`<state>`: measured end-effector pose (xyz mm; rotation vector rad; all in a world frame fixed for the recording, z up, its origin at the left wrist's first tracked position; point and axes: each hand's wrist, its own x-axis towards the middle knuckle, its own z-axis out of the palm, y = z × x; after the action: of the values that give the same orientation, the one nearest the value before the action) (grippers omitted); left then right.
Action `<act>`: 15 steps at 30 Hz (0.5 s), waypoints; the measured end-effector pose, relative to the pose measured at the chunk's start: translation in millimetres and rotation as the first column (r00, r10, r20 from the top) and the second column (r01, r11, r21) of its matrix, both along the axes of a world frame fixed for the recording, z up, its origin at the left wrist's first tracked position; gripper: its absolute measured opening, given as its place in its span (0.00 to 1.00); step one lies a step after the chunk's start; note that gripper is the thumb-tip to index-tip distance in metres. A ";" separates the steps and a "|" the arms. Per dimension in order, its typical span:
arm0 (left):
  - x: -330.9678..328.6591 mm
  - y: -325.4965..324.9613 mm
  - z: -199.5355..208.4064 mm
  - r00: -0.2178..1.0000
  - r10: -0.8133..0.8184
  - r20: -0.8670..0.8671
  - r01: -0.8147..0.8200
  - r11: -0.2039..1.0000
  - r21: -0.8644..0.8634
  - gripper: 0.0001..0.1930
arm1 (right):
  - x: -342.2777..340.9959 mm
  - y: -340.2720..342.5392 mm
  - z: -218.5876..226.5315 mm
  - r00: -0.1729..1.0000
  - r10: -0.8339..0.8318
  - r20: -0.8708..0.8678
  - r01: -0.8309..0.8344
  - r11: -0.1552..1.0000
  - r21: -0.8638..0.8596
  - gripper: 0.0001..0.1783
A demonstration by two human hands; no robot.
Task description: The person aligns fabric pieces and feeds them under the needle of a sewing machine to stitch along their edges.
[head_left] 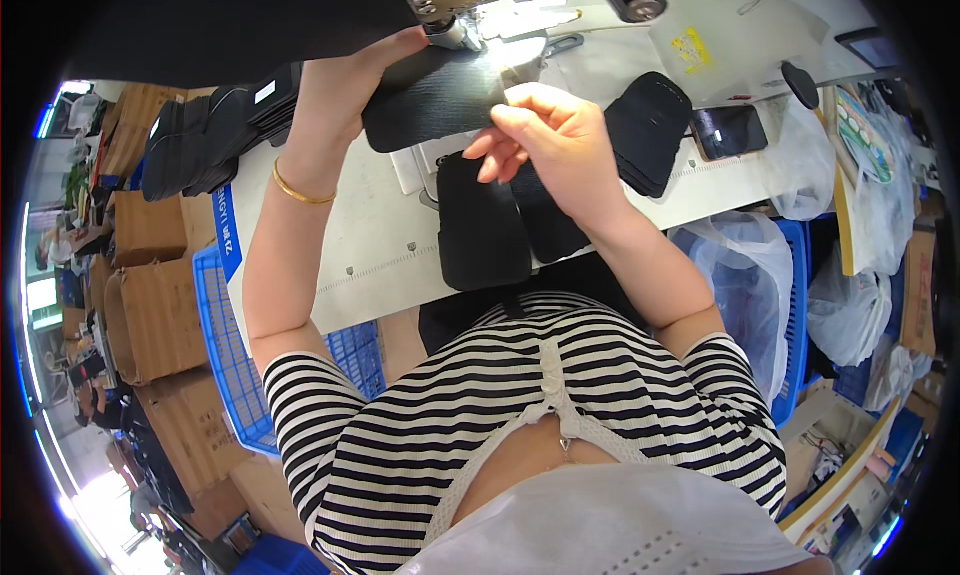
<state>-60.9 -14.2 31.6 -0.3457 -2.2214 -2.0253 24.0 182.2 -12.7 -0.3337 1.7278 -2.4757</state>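
A black, round-cornered fabric panel (432, 105) lies beneath the presser foot (462, 33) of a sewing machine (435, 0), lit by a bright lamp. My left hand (338, 87) grips the panel's left side, thumb along its far edge; its other fingers are mostly hidden behind the panel. At the right edge, my right hand (565, 135) pinches the panel between thumb and forefinger, the other fingers curled loosely below. Nearer me, two more black panels (484, 225) rest side by side at the table's front edge, one partly under my right wrist.
Black pieces (205, 135) are piled on the left; another black stack (650, 125) sits at right beside a phone (730, 132). The white table (385, 260) carries a printed ruler. Blue baskets (235, 345) flank me, the right one (795, 315) lined with plastic. Cardboard boxes (160, 315) stand left.
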 end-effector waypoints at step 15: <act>44.4 4.2 -2.6 0.720 -0.356 -0.595 -0.115 0.785 -0.609 0.26 | 1.6 -8.0 -15.0 0.895 -0.252 -0.368 0.339 0.921 0.193 0.11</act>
<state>-16.5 -10.0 29.0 -1.1356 -2.2557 -0.8460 25.7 174.2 -27.7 -0.5283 2.3721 -2.4595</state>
